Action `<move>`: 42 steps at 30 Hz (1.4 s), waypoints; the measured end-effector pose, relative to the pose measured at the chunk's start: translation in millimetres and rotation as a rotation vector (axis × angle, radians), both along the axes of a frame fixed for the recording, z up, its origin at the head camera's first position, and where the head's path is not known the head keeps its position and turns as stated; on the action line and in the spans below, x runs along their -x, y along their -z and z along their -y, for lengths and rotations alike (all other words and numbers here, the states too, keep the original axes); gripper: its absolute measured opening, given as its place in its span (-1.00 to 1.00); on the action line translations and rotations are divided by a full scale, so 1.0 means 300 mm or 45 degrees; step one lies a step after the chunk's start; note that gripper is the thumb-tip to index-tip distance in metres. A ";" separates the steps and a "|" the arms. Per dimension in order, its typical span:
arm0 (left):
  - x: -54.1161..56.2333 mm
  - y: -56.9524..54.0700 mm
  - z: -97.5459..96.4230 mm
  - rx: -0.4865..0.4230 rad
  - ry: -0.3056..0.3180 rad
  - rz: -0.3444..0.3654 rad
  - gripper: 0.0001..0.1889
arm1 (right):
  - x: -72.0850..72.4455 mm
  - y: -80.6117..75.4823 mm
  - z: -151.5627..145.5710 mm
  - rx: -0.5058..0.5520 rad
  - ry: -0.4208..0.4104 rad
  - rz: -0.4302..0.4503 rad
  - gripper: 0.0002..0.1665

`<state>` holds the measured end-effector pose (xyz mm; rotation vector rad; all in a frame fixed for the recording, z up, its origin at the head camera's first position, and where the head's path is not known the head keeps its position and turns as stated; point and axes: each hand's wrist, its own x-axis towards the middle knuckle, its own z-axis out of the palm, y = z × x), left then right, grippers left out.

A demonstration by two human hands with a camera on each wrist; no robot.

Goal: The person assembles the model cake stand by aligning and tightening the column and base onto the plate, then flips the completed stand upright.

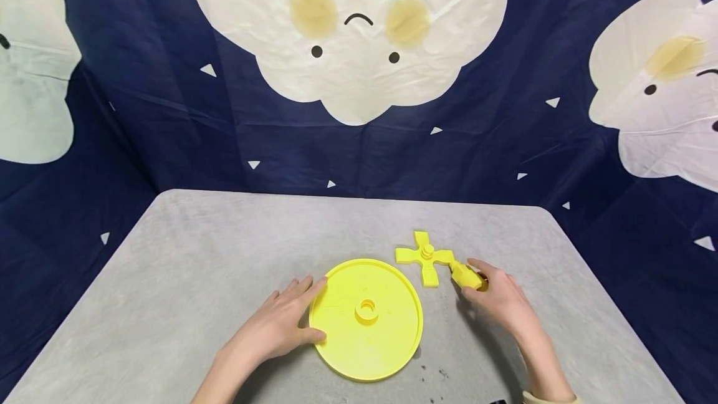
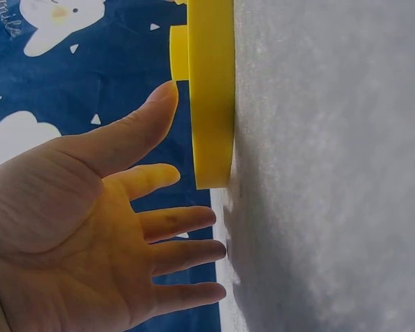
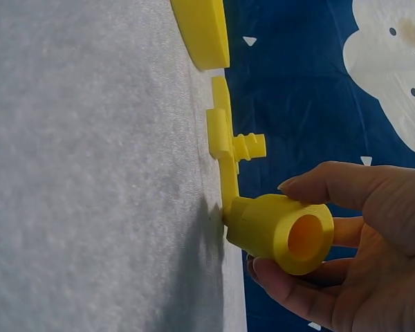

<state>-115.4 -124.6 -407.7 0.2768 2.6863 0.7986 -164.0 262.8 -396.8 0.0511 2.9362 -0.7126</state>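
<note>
three yellow pieces show in the head view: we see the disc (image 1: 367, 341) flat on the counter (image 1: 224, 235), hub (image 1: 367, 318) up; the cross (image 1: 417, 257) flat beyond it to the right; and the tube (image 1: 465, 276) tilted at one arm of the cross. we judge that a hasty swing of the tube could knock the cross askew, its end being so close. the left grip (image 1: 280, 323) is spread, thumb and forefinger over the disc's left rim; the right grip (image 1: 502, 301) has the tube.

from the left wrist, we see straight, fanned fingers with the disc edge-on beside them. with no firm hold, a bump could slide the disc, we think. nothing is pinched; whether a fingertip touches the rim we cannot tell.

from the right wrist, we see the cross's threaded post (image 3: 250, 146) standing up. the tube's smooth round wall could roll under mere fingertips, we reckon. thumb and fingers pinch its wide end, bore facing us; its narrow end meets or nearly meets the cross.
</note>
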 end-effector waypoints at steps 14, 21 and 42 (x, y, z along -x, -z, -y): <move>-0.002 0.013 0.003 -0.005 0.005 0.000 -0.05 | -0.023 -0.022 0.005 0.111 -0.009 -0.174 -0.35; 0.001 0.019 0.005 0.005 0.010 0.016 -0.04 | -0.032 -0.033 0.009 0.170 -0.039 -0.261 -0.42; 0.004 0.015 0.007 0.016 0.021 -0.008 -0.04 | -0.022 -0.047 0.082 0.496 -0.165 -0.343 -0.49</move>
